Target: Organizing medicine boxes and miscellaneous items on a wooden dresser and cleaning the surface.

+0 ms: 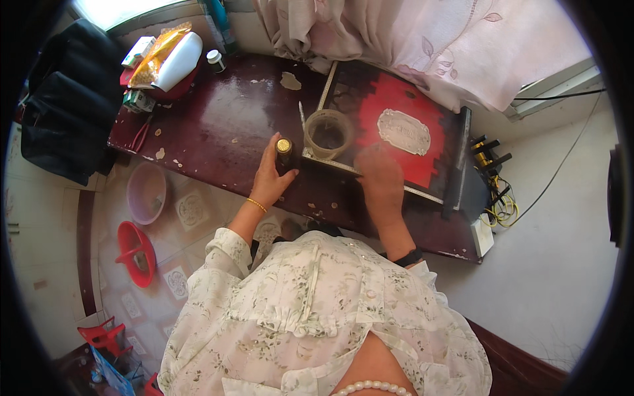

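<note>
My left hand (pixel 268 177) is wrapped round a dark bottle with a gold cap (pixel 284 145), which stands upright near the table's front edge. To the right, my right hand (pixel 380 170) is smeared by motion over the front part of a flat black and red box (pixel 370 115) with a pale oval plaque (pixel 404 132). Its fingers cannot be made out, nor whether they hold anything. Between the two hands sits a cloudy plastic tub (pixel 316 150) with something dark inside, on the box's left front corner. A thin pale stick (pixel 301 111) lies beside the tub.
The dark red table (pixel 224 99) has chipped paint. At its far left are a white and orange pile (pixel 173 58), a small white-capped bottle (pixel 214 61) and red-handled scissors (pixel 141 134). Black devices with yellow cables (pixel 503 204) sit right. Basins (pixel 146 193) lie on the floor; a curtain (pixel 422 39) hangs behind.
</note>
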Motion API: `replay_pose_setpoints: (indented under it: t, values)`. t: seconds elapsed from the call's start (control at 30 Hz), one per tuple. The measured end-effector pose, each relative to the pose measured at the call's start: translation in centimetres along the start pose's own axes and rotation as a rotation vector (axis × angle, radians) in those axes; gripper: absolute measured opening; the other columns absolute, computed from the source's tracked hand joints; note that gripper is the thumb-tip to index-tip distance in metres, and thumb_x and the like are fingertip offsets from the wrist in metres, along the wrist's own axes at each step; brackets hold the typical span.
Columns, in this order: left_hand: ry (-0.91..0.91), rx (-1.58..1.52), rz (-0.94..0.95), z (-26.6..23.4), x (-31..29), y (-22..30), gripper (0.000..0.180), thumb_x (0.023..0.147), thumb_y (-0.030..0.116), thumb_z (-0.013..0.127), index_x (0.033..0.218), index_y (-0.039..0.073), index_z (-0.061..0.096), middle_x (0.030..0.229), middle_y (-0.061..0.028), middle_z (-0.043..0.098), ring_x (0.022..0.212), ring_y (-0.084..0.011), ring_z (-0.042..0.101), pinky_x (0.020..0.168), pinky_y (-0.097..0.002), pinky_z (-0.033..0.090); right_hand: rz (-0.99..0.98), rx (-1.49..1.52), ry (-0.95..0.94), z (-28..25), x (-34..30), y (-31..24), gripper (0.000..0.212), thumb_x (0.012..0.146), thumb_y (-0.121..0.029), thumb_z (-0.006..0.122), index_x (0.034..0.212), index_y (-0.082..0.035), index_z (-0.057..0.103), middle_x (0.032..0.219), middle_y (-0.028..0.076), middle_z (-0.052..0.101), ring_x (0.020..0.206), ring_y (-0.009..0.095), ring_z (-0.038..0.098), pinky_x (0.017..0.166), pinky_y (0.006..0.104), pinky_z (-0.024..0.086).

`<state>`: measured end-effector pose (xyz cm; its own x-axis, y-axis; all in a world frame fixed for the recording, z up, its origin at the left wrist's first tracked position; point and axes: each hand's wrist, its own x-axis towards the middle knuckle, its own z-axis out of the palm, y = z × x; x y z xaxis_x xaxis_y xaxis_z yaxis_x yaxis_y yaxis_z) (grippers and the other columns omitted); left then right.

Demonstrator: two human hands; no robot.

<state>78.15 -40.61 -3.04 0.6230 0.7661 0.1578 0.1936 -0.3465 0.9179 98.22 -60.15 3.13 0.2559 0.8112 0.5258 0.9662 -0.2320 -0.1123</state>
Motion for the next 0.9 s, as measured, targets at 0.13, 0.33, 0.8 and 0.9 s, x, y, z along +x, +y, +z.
replay_pose_setpoints:
  t: [0.13,0.33,0.8,0.9]
  values:
    - [-0.051,-0.072,0.011,0.7,0.6,-0.2,0.086,0.078,0.004,0.076,0.151,0.009,0.031,0.148,-0.0175,0.045,0.137,-0.0318,0.045,0.112,-0.0375,0.038,0.012,0.024,-0.066,0.2,0.0,0.7,0.065,0.071,-0.012,0.079,0.132,-0.017,0.059,0.138,0.008,0.054,0.132,0.029,0.048,0.109,0.0477,0.037]
    - [-0.076,-0.081,-0.056,0.7,0.9,-2.7,0.072,0.081,0.005,0.075,0.145,0.006,0.040,0.132,-0.0180,0.059,0.125,-0.0298,0.057,0.103,-0.0367,0.044,0.057,0.025,-0.025,0.2,0.0,-0.4,0.061,0.075,-0.010,0.076,0.134,-0.017,0.058,0.139,0.008,0.053,0.133,0.031,0.046,0.110,0.0477,0.035]
    - [-0.098,-0.333,0.018,-4.3,9.8,-5.8,0.059,0.082,-0.003,0.069,0.136,-0.003,0.046,0.126,-0.0119,0.061,0.117,-0.0199,0.058,0.101,-0.0323,0.045,0.180,0.064,0.013,0.2,0.6,-1.3,0.039,0.092,-0.004,0.057,0.129,-0.012,0.063,0.133,0.011,0.059,0.131,0.032,0.050,0.110,0.0458,0.036]
    - [-0.068,-0.304,0.068,-4.8,13.6,-4.3,0.061,0.081,-0.004,0.069,0.137,-0.002,0.046,0.127,-0.0122,0.061,0.118,-0.0205,0.058,0.102,-0.0323,0.044,0.191,0.072,0.009,0.1,0.7,-1.5,0.039,0.092,-0.004,0.057,0.129,-0.012,0.063,0.133,0.011,0.059,0.131,0.033,0.050,0.109,0.0458,0.036]
